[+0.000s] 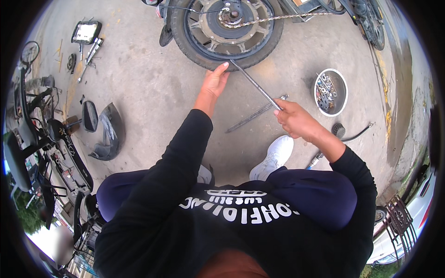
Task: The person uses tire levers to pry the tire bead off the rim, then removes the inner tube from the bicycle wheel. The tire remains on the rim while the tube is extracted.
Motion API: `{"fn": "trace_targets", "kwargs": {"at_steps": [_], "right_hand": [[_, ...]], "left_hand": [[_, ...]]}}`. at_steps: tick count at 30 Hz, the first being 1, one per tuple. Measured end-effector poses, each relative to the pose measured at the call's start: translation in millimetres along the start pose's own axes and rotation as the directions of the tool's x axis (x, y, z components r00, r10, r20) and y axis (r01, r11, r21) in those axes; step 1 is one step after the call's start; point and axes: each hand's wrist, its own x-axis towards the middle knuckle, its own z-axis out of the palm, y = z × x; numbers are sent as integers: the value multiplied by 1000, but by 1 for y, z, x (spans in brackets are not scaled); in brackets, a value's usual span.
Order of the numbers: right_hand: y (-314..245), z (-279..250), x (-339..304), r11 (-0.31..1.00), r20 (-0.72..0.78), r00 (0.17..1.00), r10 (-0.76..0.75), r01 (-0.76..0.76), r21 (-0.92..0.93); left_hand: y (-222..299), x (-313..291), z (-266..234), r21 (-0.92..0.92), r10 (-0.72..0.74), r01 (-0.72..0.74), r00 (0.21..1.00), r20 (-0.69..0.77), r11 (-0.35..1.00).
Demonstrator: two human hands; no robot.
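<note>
A black tire (259,58) sits on a spoked motorbike wheel (221,45) at the top, with a chain (264,21) running to the right from its hub. My left hand (215,82) grips the tire's near edge, thumb on top; its other fingers are partly hidden. In my right hand (297,119) is a long metal tire lever (256,85), held by its near end. The lever slants up to the left, and its tip meets the tire's rim edge beside my left thumb. Under it, a second metal bar (245,124) lies on the ground.
Right of the wheel stands a bowl (342,92) of nuts and sockets. An air hose (359,134) lies near my right forearm. At left lie a curved black fender (112,129), a mirror (89,116), tools (90,58) and a lamp-like panel (86,32). A parked bike (65,153) lines the left side.
</note>
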Motion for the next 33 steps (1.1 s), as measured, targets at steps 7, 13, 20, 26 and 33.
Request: {"fn": "trace_targets", "kwargs": {"at_steps": [7, 13, 20, 26, 33], "right_hand": [[-150, -113, 30, -314, 265, 643, -718, 41, -949], [-200, -167, 121, -559, 489, 391, -780, -81, -825], [-27, -189, 90, 98, 64, 610, -790, 227, -969], [120, -98, 54, 694, -321, 702, -635, 336, -637], [143, 5, 51, 914, -389, 827, -405, 360, -186]], "left_hand": [[9, -19, 25, 81, 32, -28, 998, -53, 996], [9, -14, 42, 148, -36, 62, 984, -174, 987], [26, -17, 44, 173, -74, 127, 956, -284, 977], [41, -18, 47, 275, -46, 152, 933, -358, 949], [-9, -19, 44, 134, 167, -129, 928, -332, 983]]}}
